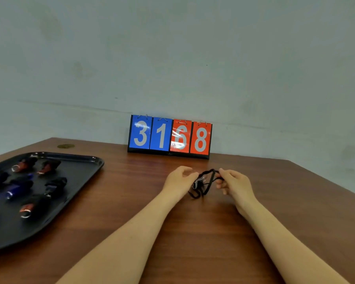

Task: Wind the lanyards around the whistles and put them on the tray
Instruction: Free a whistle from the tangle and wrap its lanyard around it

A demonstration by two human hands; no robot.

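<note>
A black tray (84,160) on the left of the wooden desk (193,232) carries several wound whistles (49,167). Near the desk's middle, the left hand (178,181) curls its fingers around a black whistle (198,184), held just above the desk. The right hand (237,184) pinches its loose black lanyard (208,175). A scoreboard (170,136) stands behind, reading 3168.

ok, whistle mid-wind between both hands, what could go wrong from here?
1. Slack loops of the black lanyard hang below the whistle; they could tangle or slip off as the right hand winds.
2. The left hand seems to hold only the whistle's end, so a tug may pull it free.
3. The tray is already crowded; a loose wrap may unravel when set among the wound whistles.
</note>
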